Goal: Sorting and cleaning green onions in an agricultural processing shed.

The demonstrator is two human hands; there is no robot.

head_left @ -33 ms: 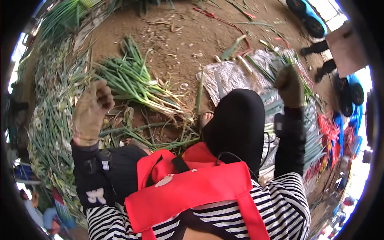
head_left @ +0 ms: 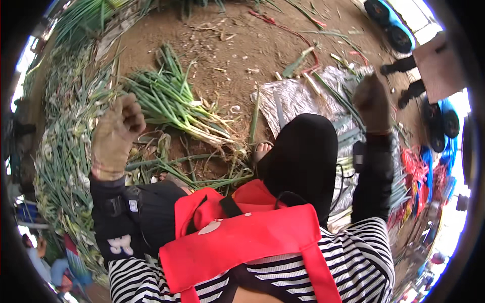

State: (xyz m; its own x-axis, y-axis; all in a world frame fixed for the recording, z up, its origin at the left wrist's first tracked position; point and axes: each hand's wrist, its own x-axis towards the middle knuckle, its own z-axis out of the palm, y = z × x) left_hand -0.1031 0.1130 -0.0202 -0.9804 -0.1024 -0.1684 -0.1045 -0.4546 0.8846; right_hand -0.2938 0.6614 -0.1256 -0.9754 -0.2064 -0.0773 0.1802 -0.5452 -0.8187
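While hands (head_left: pixel 118 134) clench, onions (head_left: pixel 177 103) lie.

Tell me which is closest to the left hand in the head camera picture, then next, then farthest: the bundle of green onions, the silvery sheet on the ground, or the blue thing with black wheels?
1. Bundle of green onions: just right of the left hand.
2. Silvery sheet: middle of the dirt, beyond the black knee.
3. Blue thing with black wheels: far top right corner.
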